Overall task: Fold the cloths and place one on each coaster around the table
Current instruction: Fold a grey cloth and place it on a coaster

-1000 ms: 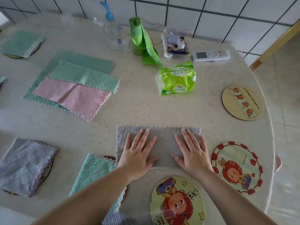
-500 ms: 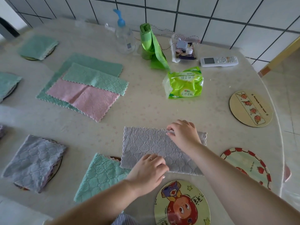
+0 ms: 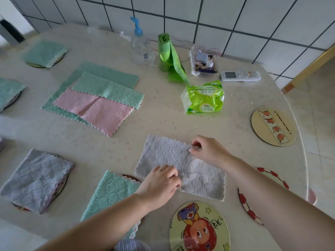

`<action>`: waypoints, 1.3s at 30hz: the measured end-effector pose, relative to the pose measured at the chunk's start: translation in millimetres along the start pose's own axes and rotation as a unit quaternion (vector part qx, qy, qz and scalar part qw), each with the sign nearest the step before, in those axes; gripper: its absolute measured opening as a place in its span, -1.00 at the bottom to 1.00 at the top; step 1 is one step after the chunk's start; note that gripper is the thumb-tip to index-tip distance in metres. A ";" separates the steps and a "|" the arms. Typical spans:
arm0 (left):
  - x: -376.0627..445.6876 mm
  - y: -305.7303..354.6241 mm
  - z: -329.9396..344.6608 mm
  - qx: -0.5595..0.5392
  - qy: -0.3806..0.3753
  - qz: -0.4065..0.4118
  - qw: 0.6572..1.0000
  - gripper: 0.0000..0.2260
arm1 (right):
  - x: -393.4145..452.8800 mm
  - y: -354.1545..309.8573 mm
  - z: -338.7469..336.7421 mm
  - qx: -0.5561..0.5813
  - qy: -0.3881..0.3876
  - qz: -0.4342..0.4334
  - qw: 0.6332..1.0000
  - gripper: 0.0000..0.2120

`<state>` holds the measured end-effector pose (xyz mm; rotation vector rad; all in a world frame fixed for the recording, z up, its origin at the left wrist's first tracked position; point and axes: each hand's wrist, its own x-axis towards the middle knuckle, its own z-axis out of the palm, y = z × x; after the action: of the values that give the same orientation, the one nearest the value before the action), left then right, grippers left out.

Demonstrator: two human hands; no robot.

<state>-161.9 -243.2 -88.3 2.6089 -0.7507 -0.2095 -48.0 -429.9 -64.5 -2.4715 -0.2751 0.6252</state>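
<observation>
Grey cloth [image 3: 174,163]: laid flat on the bench [image 3: 163,124], folded to a strip, between the cartoon coaster [image 3: 199,229] at the near edge and the green packet [image 3: 204,96]
Left hand [image 3: 159,185]: fingers curled; the cloth's near edge is pinched about midway along
Right hand [image 3: 208,149]: fingers curled; the cloth's far edge is pinched about midway along
Bare coasters: cartoon coaster nearest; red-rimmed coaster [image 3: 250,209] partly hidden by the right forearm; tan coaster [image 3: 273,126] well apart at the right
Covered coasters: folded teal cloth [image 3: 108,194] just left of the grey cloth, touching its corner; folded grey cloth [image 3: 36,180] further left; teal ones at the left edge [image 3: 9,93] and far left [image 3: 45,53]
Unfolded pile: pink cloth [image 3: 94,111] lies over a large teal cloth [image 3: 108,75]; a smaller teal cloth [image 3: 108,89] overlaps both
Far side: pump bottle [image 3: 140,44]; green bag roll [image 3: 168,57]; remote [image 3: 240,76]; all by the tiled wall [image 3: 217,13]
</observation>
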 end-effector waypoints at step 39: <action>-37.2 13.5 -10.3 -0.493 -0.109 -0.342 0.793 -0.67 | -156.3 24.2 65.7 0.304 -0.005 0.151 0.941 -0.50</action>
<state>-197.1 -230.0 -72.1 1.7000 0.2853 -0.8581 -214.7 -468.7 -67.9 -1.9160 0.2700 0.7170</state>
